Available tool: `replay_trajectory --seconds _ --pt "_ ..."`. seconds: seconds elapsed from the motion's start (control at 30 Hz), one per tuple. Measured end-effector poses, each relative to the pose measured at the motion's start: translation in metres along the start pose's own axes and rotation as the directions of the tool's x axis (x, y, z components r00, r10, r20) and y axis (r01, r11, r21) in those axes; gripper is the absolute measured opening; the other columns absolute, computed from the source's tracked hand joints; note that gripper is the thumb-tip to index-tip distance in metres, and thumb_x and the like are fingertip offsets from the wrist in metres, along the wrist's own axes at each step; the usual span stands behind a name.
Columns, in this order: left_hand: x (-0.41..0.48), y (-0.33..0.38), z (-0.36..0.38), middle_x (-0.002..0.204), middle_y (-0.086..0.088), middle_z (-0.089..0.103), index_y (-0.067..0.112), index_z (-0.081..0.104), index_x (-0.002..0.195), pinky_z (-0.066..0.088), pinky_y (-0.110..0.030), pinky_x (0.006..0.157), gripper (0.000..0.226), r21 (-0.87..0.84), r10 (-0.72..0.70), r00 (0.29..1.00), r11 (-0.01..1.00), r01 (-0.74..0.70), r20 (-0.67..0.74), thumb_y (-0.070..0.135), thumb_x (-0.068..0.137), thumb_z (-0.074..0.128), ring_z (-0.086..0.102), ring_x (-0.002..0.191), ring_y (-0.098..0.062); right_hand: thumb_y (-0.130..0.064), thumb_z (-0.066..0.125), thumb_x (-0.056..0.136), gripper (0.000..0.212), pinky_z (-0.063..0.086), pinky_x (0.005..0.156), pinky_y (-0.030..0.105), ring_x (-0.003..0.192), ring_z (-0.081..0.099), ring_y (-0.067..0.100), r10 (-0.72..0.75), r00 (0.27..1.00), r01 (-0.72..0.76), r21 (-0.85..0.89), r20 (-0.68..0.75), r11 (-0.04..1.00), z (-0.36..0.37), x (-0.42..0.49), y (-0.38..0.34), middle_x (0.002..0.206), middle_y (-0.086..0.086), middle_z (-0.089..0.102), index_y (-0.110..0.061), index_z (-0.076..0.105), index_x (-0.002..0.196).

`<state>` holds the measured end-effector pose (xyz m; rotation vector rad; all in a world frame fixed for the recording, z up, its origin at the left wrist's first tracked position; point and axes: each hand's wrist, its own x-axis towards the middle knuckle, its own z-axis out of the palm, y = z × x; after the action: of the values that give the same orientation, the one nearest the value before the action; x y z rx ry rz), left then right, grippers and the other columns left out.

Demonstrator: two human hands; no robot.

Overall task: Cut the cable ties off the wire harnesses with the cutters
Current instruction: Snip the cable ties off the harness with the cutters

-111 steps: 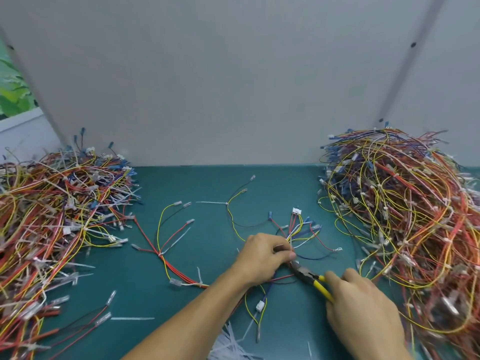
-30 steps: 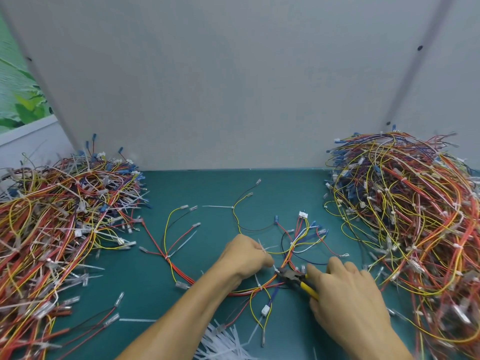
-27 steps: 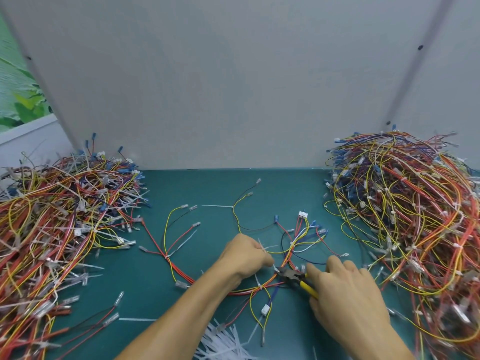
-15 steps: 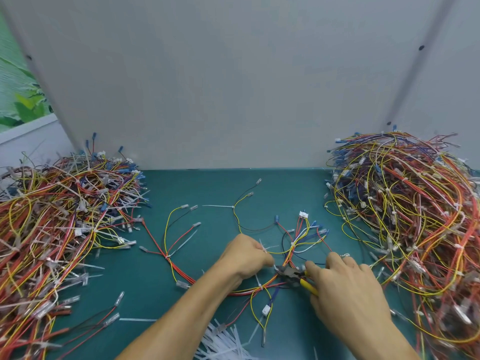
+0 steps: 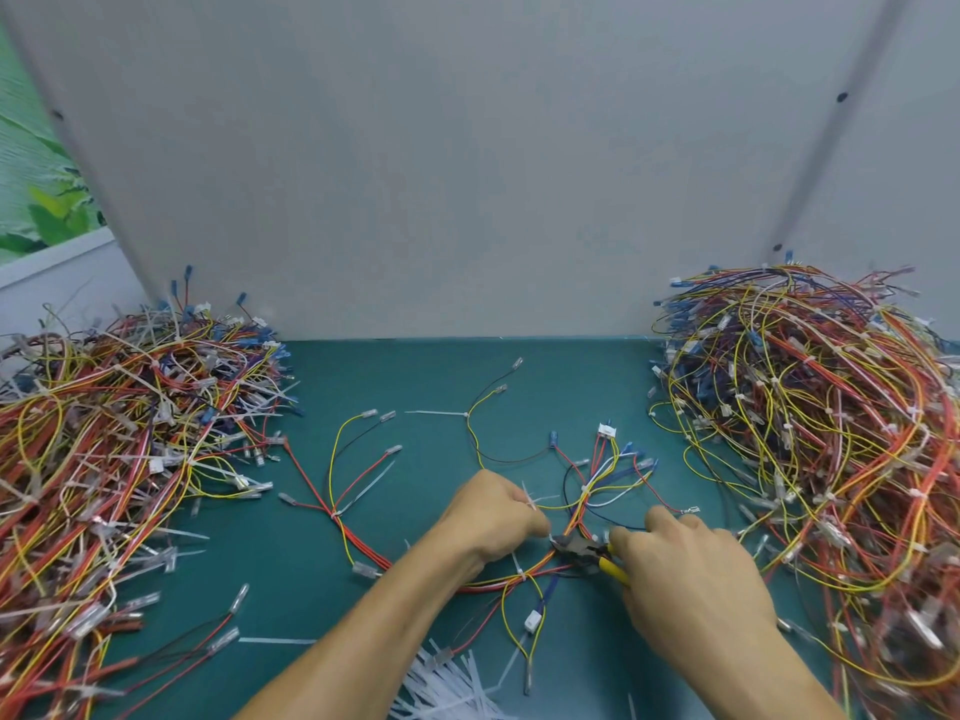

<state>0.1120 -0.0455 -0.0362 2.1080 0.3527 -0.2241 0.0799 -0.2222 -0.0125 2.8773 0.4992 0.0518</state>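
One wire harness of red, yellow, blue and white wires lies spread on the green mat, with white cable ties on it. My left hand grips a bundle of its wires at the middle. My right hand holds yellow-handled cutters, whose dark jaws sit at the bundle just right of my left fingers. Whether the jaws are around a tie is hidden.
A big heap of harnesses fills the left side, another heap the right. Cut white ties pile up at the near edge. A grey partition stands behind the mat.
My right hand and the cutters have shifted slightly left along the bundle toward my left hand. My left hand keeps its grip in place.
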Motion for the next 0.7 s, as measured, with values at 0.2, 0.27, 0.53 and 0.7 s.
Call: replay_trajectory --seconds 0.2,0.27,0.53,0.7 --pt "0.001 -0.001 0.000 0.053 0.003 0.046 0.015 0.067 0.061 0.027 -0.024 0.052 0.015 -0.015 0.002 1.000 1.000 -0.001 0.004 0.025 0.066 0.076 0.038 0.054 -0.015 -0.023 0.041 0.093 0.020 0.031 0.064 0.031 0.104 0.056 0.023 -0.019 0.999 0.017 0.054 0.031 0.998 -0.002 -0.001 0.000 0.087 -0.001 0.035 -0.026 0.053 0.108" --pt "0.002 -0.001 0.000 0.057 0.004 0.052 0.016 0.068 0.060 0.031 -0.024 0.053 0.014 -0.037 -0.001 1.000 0.999 0.001 0.005 0.025 0.067 0.077 0.044 0.058 -0.013 -0.020 0.042 0.091 0.020 0.032 0.063 0.030 0.103 0.057 0.023 -0.017 0.999 0.015 0.059 0.038 0.998 -0.001 -0.001 0.000 0.087 -0.002 0.035 -0.026 0.053 0.107" --pt "-0.004 0.001 -0.013 0.047 0.004 0.025 0.019 0.055 0.052 0.013 -0.025 0.048 0.012 -0.305 -0.118 0.992 0.947 0.099 -0.044 0.021 0.060 0.063 0.018 0.042 -0.016 -0.033 0.045 0.092 0.021 0.032 0.060 0.029 0.102 0.057 0.020 0.013 1.000 -0.013 0.086 0.002 0.996 -0.003 -0.001 0.006 0.087 -0.005 0.036 -0.032 0.051 0.111" --pt "-0.006 -0.012 -0.028 0.056 -0.002 0.039 0.014 0.066 0.056 0.026 -0.026 0.048 0.021 -0.446 -0.203 0.971 0.886 0.127 -0.127 0.016 0.071 0.052 0.032 0.049 -0.019 -0.053 0.043 0.089 0.027 0.035 0.060 0.029 0.101 0.059 0.014 0.023 0.997 -0.011 0.165 -0.072 0.986 -0.005 -0.007 0.016 0.086 -0.009 0.039 -0.042 0.050 0.113"
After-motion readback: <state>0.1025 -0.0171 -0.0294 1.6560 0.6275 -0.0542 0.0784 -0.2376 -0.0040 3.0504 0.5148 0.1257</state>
